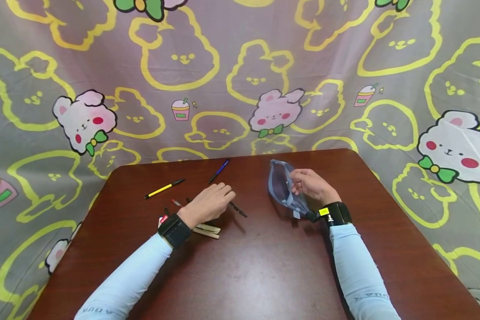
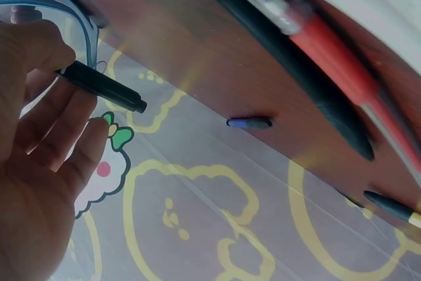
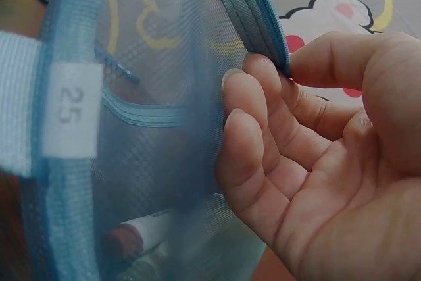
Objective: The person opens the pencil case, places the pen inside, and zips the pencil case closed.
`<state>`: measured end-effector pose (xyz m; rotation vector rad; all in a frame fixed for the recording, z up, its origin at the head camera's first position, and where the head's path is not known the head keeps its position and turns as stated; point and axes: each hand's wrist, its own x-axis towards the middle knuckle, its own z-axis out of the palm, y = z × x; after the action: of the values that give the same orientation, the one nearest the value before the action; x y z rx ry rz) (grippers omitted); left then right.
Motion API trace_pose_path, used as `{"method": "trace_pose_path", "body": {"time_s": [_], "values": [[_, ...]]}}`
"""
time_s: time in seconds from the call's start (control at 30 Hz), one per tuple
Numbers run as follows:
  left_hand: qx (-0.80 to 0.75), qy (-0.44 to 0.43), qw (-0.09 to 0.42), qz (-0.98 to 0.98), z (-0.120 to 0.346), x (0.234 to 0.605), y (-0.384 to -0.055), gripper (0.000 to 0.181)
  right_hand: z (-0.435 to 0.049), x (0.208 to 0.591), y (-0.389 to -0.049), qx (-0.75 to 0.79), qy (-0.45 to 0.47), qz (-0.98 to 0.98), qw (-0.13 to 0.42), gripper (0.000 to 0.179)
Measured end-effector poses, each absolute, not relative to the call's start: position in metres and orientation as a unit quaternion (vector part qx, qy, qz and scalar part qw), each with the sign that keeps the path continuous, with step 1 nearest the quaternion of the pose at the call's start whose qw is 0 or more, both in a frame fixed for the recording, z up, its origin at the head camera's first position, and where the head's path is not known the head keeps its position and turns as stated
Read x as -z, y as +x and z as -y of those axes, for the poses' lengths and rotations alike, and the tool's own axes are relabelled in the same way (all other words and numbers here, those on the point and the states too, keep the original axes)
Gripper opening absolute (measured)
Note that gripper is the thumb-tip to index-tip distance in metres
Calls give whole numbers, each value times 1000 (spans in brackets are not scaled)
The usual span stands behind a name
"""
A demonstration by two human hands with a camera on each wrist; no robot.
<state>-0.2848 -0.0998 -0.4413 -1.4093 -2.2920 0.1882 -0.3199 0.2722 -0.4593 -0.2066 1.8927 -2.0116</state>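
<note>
My left hand (image 1: 210, 202) pinches a slim black pen (image 1: 238, 209) between thumb and fingers, above the table's middle. In the left wrist view the pen's dark end (image 2: 108, 89) juts out past the fingers. On the right, my other hand (image 1: 310, 184) grips the zipper edge of a blue mesh pouch (image 1: 273, 189) and its mouth gapes. Up close in the right wrist view, thumb and forefinger pinch the zipper band (image 3: 253, 18). A white tag (image 3: 72, 110) marked 25 hangs from the pouch. Something red and white (image 3: 141, 233) shows through the mesh.
A yellow pen (image 1: 164, 189) and a blue pen (image 1: 218, 171) lie towards the back of the brown table (image 1: 264, 275). Under the left wrist are a red pen (image 2: 335, 64), a black pen (image 2: 296, 70) and beige flat pieces (image 1: 206, 232). A patterned curtain (image 1: 224, 66) hangs behind.
</note>
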Motion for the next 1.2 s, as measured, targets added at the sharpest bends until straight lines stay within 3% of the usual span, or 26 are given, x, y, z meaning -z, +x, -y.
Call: {"method": "trace_pose_path", "body": {"time_s": [1.2], "values": [[-21, -501, 227, 835, 43, 438, -306, 25, -270, 460, -318, 706, -66, -682, 181, 18]]}}
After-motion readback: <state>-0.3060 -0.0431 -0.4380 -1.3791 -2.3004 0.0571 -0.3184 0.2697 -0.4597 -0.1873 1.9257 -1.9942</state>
